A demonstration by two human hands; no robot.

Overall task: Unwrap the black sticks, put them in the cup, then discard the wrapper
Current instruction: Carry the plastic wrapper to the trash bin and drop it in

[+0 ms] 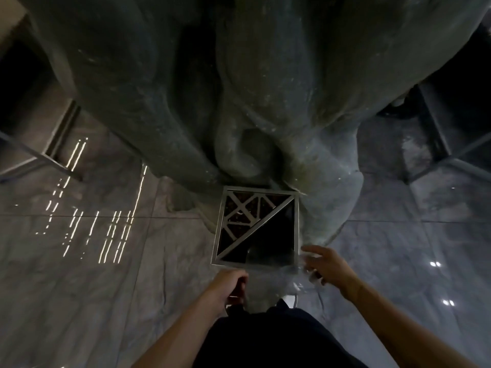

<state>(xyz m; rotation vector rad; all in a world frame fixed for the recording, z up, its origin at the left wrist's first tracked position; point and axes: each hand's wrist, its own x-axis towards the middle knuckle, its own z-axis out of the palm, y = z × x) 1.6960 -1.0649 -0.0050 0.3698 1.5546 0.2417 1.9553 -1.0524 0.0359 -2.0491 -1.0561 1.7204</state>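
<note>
A square bin with a steel top stands on the floor in front of me. Its far-left half is a metal grid and its near-right half is a dark open hole. My right hand hovers at the bin's near right corner, fingers loosely curved around a faint clear wrapper that hangs by the rim. My left hand is curled into a fist just in front of the bin's near edge. A small pale glint shows under it, and I cannot make out what it is. No black sticks or cup are visible.
A large dark stone statue rises right behind the bin, its base wrapping around the bin. Glossy grey marble floor tiles spread left and right. Metal frames stand at the far left and far right.
</note>
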